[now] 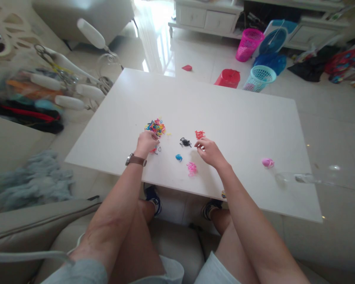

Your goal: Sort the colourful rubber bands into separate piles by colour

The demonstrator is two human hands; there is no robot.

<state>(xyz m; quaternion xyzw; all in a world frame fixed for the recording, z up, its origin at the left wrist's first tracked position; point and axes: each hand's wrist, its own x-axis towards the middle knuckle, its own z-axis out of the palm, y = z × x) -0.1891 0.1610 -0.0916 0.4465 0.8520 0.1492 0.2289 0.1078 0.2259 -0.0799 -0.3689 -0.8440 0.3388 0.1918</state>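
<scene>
Small rubber-band-like loops lie in piles on a white table (251, 130). My left hand (148, 142), with a brown-strapped watch at the wrist, is at the near edge of a mixed-colour pile (156, 126); its fingers are bent together, and what they hold, if anything, is too small to name. A few red and grey loops (154, 150) lie beside it. My right hand (207, 151) is just below a red pile (199, 135), thumb and fingertips close together over the table. Between the hands are a black pile (185, 142) and a small blue one (178, 157); a pink pile (191, 169) lies nearer me.
A pink-purple object (267, 163) and a clear glass-like item (298, 178) are at the table's right. Beyond the far edge stand a red bin (228, 78) and a light-blue basket (259, 77). A white-armed lamp (90, 33) is at the left.
</scene>
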